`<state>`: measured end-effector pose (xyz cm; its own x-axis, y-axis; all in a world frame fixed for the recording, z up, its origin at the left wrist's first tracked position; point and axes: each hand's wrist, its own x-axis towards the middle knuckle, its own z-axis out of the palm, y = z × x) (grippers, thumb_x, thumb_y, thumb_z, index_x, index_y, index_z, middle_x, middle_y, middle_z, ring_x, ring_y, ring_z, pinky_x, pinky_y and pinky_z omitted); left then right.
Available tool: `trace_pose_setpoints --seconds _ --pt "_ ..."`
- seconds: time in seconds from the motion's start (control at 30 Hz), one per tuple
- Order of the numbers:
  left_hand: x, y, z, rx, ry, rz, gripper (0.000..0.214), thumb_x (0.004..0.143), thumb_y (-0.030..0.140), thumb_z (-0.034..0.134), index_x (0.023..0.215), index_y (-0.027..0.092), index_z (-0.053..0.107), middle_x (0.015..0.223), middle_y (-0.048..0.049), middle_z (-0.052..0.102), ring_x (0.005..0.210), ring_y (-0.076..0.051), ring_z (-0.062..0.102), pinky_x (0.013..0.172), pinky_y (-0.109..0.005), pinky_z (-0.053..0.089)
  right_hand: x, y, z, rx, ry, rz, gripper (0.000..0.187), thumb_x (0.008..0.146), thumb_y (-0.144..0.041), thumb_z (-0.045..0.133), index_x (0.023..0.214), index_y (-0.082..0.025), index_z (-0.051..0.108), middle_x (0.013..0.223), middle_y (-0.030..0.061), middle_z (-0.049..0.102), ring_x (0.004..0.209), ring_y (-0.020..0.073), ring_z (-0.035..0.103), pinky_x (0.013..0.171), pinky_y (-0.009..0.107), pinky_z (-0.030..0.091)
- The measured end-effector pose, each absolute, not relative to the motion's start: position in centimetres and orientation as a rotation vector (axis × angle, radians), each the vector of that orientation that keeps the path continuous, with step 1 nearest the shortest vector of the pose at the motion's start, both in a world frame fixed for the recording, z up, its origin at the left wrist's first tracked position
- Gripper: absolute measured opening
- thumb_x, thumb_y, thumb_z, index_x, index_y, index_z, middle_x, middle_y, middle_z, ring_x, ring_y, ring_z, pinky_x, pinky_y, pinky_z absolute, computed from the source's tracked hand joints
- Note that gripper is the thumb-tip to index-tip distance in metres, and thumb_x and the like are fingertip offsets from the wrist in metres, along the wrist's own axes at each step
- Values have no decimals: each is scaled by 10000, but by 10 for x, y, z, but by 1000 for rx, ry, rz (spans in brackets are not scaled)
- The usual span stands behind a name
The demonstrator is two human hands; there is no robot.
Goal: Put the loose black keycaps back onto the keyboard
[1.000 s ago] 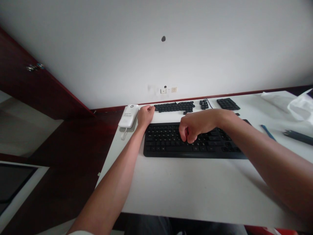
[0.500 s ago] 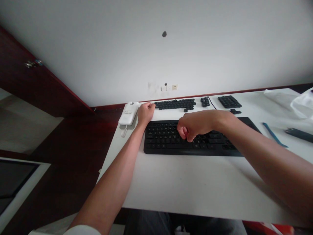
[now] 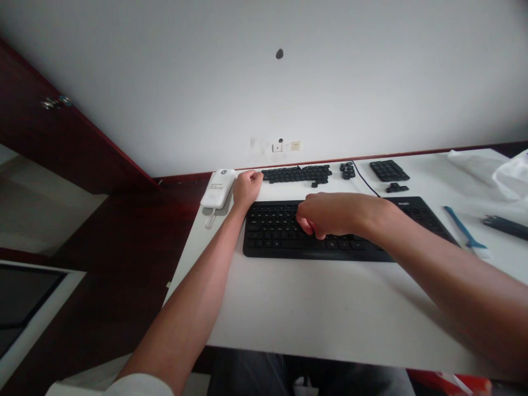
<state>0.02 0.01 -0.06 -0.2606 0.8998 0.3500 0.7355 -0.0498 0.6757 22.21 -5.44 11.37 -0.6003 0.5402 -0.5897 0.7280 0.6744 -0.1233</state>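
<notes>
In the head view, a black keyboard [image 3: 276, 228] lies flat on the white table [image 3: 313, 308], in front of the person. A pale mark at its far right is too small to read, as are the legends on its keys. The white device [image 3: 218, 188] at the table's left edge bears a round emblem and lines of print, none legible.

The right hand [image 3: 325, 213] bends over the middle of the keyboard, fingers curled down to the keys; whether it grips anything cannot be told. Its forearm covers much of the keyboard's right part. The left hand [image 3: 246, 188] is loosely curled near the keyboard's far left corner, between the device and a block of loose keycaps [image 3: 295, 175]; its inside is hidden.

Farther right are more keycaps [image 3: 389, 170], a thin cable [image 3: 365, 179], a blue brush [image 3: 457, 223], a dark tool [image 3: 505, 225] and crumpled white material [image 3: 495, 170].
</notes>
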Motion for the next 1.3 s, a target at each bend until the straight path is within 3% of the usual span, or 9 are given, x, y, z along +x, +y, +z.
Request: trace_pose_setpoints --seconds 0.37,0.5,0.77,1.0,1.3 --pt "-1 2 -3 1778 2010 1217 364 901 342 527 602 209 367 586 24 379 606 -132 344 611 -304 232 218 -57 112 1056 2342 -515 200 687 -36 731 839 -152 790 789 71 749 676 208 672 575 293 405" --pt "-1 1 -2 1771 1999 1210 366 899 338 533 601 208 366 593 26 382 615 -131 357 619 -298 247 224 -47 106 926 2416 -539 229 656 -98 822 863 -195 801 811 39 757 723 221 682 591 302 405" --pt "-1 2 -1 1765 2013 1195 354 891 341 517 603 210 359 583 20 390 614 -136 350 616 -306 232 229 -37 107 897 2361 -685 218 695 -150 819 907 -187 784 805 27 763 718 210 691 612 304 423" --pt "0 1 0 1755 2028 1175 344 896 344 504 606 212 376 591 17 399 623 -141 352 622 -306 236 229 -30 106 1080 2308 -566 317 636 -336 916 905 -208 805 823 47 760 798 280 705 672 345 439" --pt "-1 1 -1 1773 2001 1199 357 899 341 504 600 208 364 587 23 385 619 -135 363 622 -291 254 220 -37 113 1130 2293 -462 456 615 -325 943 1029 -186 812 905 88 770 902 334 721 712 367 475"
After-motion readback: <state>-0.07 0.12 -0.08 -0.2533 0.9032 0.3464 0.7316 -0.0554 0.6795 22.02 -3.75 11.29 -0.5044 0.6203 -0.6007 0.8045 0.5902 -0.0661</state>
